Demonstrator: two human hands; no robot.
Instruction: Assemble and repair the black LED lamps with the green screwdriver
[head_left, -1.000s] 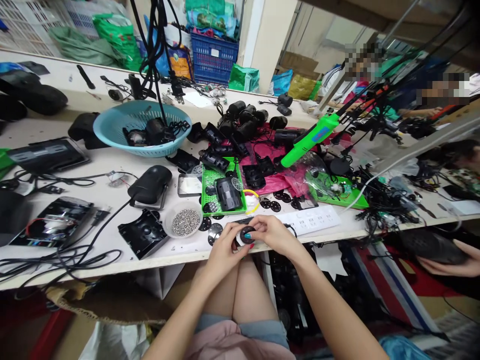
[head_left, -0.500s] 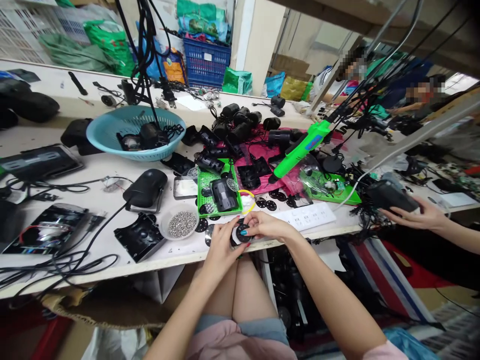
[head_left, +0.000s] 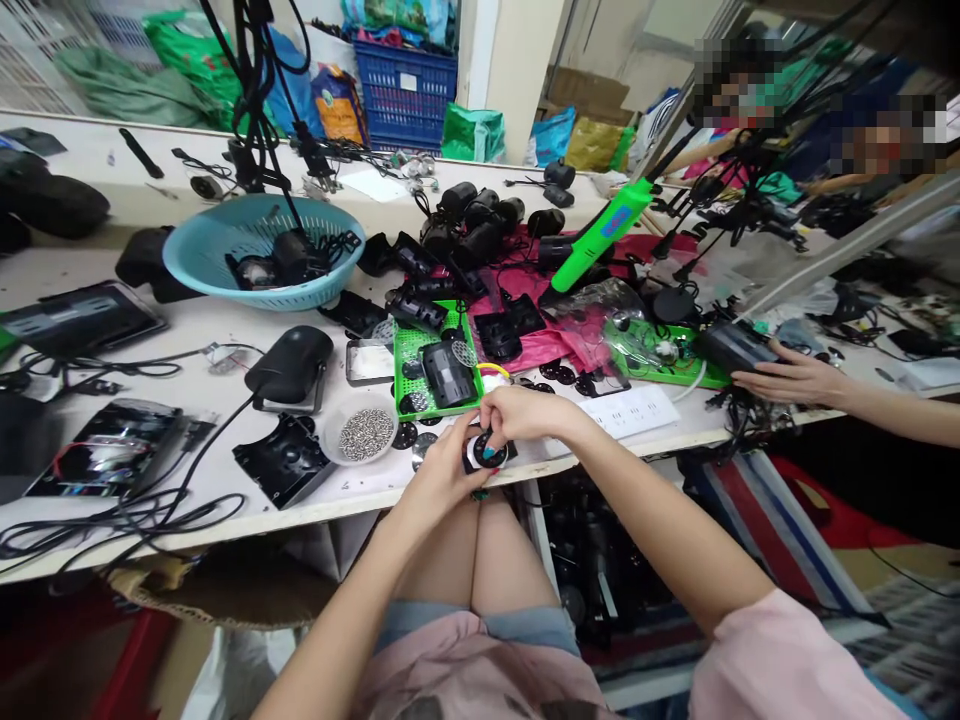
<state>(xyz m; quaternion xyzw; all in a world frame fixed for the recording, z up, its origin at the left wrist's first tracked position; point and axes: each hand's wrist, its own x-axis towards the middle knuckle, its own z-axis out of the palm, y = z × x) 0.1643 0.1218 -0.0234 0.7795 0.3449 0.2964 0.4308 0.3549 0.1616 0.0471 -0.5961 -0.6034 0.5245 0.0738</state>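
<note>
At the table's front edge, my left hand [head_left: 454,462] is closed around a small round black-and-white part [head_left: 491,456] with a black disc on its face. My right hand [head_left: 510,418] bends over it from the right, fingers pressed down on the black disc; whether they pinch something small there I cannot make out. Just left of my hands lie a few loose discs [head_left: 424,447]. A clear bowl of small metal screws [head_left: 365,434] stands further left. Behind my hands is a green basket [head_left: 399,372] with a black housing [head_left: 448,374] in it.
A green electric screwdriver [head_left: 602,238] hangs behind on the right. A blue colander [head_left: 262,293] holds black parts. A white power strip [head_left: 630,412] lies to the right. A co-worker's hand [head_left: 791,375] holds a black housing at far right. Cables spread over the left side.
My right fingers have curled from lying over the disc to pressing down on it. The co-worker's hand has moved the black housing leftward and up onto the table. The whole view has shifted slightly.
</note>
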